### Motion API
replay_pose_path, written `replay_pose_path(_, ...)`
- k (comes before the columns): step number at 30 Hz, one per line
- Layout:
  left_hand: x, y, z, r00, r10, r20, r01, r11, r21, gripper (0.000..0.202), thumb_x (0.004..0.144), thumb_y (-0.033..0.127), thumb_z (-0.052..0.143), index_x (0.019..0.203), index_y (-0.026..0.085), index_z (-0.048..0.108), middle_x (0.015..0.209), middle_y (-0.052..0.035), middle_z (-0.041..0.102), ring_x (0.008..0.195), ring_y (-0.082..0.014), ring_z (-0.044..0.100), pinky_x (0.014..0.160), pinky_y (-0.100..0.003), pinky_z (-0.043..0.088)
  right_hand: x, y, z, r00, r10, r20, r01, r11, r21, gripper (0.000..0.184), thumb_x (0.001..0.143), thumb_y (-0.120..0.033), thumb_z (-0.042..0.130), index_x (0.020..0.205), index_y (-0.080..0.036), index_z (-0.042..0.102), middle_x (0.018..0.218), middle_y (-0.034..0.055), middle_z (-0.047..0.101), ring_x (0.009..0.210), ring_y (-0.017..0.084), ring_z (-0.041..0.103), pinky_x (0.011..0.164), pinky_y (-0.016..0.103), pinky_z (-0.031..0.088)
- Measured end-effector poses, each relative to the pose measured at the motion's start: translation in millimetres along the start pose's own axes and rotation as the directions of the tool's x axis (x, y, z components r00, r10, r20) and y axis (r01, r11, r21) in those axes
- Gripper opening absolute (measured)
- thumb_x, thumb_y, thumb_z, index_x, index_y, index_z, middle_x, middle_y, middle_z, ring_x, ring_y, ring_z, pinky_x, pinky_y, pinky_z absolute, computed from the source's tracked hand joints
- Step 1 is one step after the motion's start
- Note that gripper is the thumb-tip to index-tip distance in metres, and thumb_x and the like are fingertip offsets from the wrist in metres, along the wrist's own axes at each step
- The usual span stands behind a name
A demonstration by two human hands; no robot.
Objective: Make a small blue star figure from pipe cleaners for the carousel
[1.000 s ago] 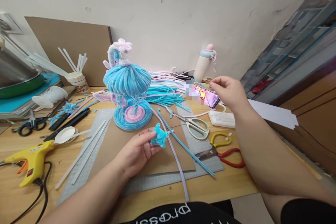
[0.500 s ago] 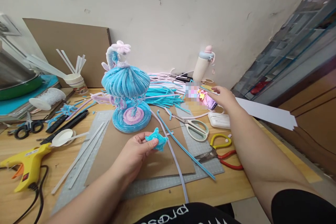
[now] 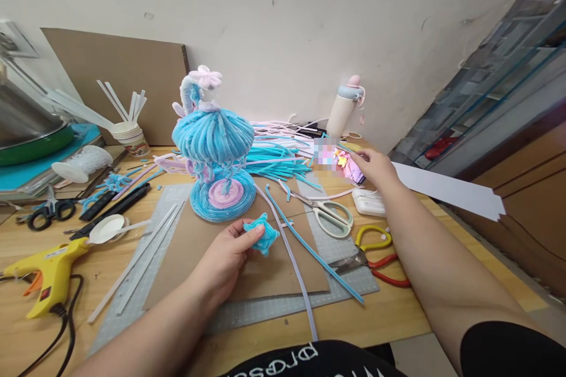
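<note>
My left hand (image 3: 226,259) is closed round a small blue star-shaped piece of fuzzy pipe cleaner (image 3: 264,235), held just above a brown cardboard sheet (image 3: 269,274). My right hand (image 3: 375,166) reaches far right to a phone (image 3: 349,166) lying on the table, fingertips on its lit screen; the fingers are partly curled with nothing in them. A blue and pink pipe-cleaner model (image 3: 214,147) with a domed top and round base stands behind the left hand. Loose blue and lilac pipe cleaners (image 3: 309,247) lie across the cardboard.
White-handled scissors (image 3: 329,213) and red-and-yellow shears (image 3: 375,253) lie right of the cardboard. A yellow glue gun (image 3: 46,274) lies at the front left, black scissors (image 3: 44,215) behind it. A bottle (image 3: 345,109), a paper cup of sticks (image 3: 128,135) and a pipe-cleaner heap (image 3: 274,156) stand at the back.
My right hand has dropped from above the phone onto its screen. My left hand with the blue star has shifted slightly toward the model.
</note>
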State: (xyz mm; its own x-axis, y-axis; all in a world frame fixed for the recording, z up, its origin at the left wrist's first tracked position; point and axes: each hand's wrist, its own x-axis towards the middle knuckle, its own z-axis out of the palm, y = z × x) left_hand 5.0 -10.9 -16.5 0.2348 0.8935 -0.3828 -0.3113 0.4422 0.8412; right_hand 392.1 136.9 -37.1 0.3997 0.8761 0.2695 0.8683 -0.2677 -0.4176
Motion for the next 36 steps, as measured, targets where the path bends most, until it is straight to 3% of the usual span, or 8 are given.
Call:
replay_pose_path(6,-1.5,0.9,2.0,0.999,-0.035,-0.030,0.032,0.995,-0.091,0.028,0.064,0.022,0.082,0.080,0.015,0.061,0.074,-0.0006,0.066,0.066,-0.0105,0.058,0.061,-0.021,0.045,-4.4,-2.6,-9.6,0.989,0.028,-0.143,-0.015,0.995,0.096,0.060,0.089,-0.061,0.029,0.097,-0.018,0.069,0.090,0.0126,0.072,0.088,0.028,0.063,0.071,0.034,0.045)
replay_pose_path(10,-3.3,0.2,0.4,0.999,-0.043,-0.031,0.040,0.994,-0.104,0.030,0.063,0.016,0.082,0.086,0.015,0.063,0.079,-0.0020,0.067,0.071,-0.0122,0.061,0.062,-0.022,0.047,-4.2,-2.2,-11.9,0.985,0.028,-0.172,-0.001,0.988,0.153,0.062,0.089,-0.063,0.028,0.093,-0.018,0.070,0.084,0.0121,0.072,0.085,0.028,0.063,0.070,0.034,0.045)
replay_pose_path(13,-3.5,0.0,-0.2,0.998,-0.058,-0.012,0.057,0.995,-0.082,0.030,0.065,0.016,0.080,0.092,0.014,0.066,0.080,-0.0033,0.067,0.071,-0.0125,0.061,0.061,-0.022,0.049,-3.2,-1.9,-10.4,0.984,0.030,-0.178,0.004,0.983,0.186,0.061,0.089,-0.063,0.030,0.089,-0.017,0.070,0.082,0.0113,0.072,0.083,0.028,0.064,0.070,0.034,0.045)
replay_pose_path(19,-3.3,-0.5,1.7,0.995,-0.076,0.065,0.080,0.995,-0.060,0.024,0.066,0.016,0.079,0.086,0.014,0.065,0.073,-0.0018,0.067,0.066,-0.0120,0.061,0.059,-0.023,0.049,-0.4,0.0,-7.6,0.982,0.047,-0.184,-0.005,0.975,0.220,0.059,0.089,-0.061,0.031,0.084,-0.018,0.070,0.079,0.0096,0.072,0.081,0.027,0.065,0.069,0.035,0.045)
replay_pose_path(36,-3.9,-0.5,2.4,0.995,-0.080,0.056,0.084,0.995,-0.061,0.023,0.067,0.015,0.078,0.086,0.015,0.065,0.072,-0.0010,0.067,0.065,-0.0122,0.061,0.060,-0.024,0.048,-7.1,-8.7,-15.7,0.987,0.076,-0.142,-0.047,0.980,0.195,0.059,0.090,-0.059,0.031,0.091,-0.018,0.073,0.087,0.0123,0.073,0.093,0.031,0.063,0.074,0.034,0.046)
